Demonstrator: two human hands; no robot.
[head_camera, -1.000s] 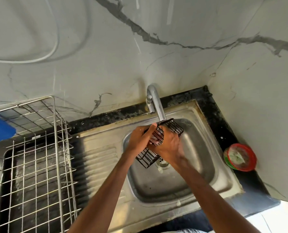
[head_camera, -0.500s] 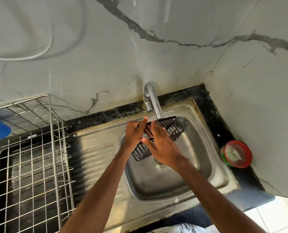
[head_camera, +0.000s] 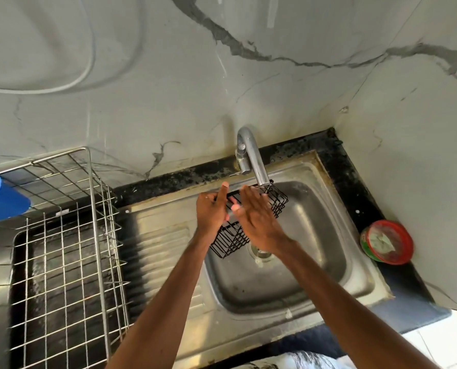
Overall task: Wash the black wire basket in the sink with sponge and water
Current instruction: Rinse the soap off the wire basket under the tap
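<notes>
We find no legible text, brand, number or sign anywhere. The red-rimmed round tub [head_camera: 387,242] in the right corner of the counter [head_camera: 342,166] has a pale lid that may carry printing, but it is too blurred to read. A small white tag [head_camera: 62,213] on the wire dish rack [head_camera: 97,235] shows no characters we can make out.

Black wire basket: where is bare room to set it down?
Free: ribbed steel drainboard between silver wire rack and steel sink bowl; the bowl's near floor. Crowded under the curved metal tap: left hand, right hand, black wire basket.
</notes>
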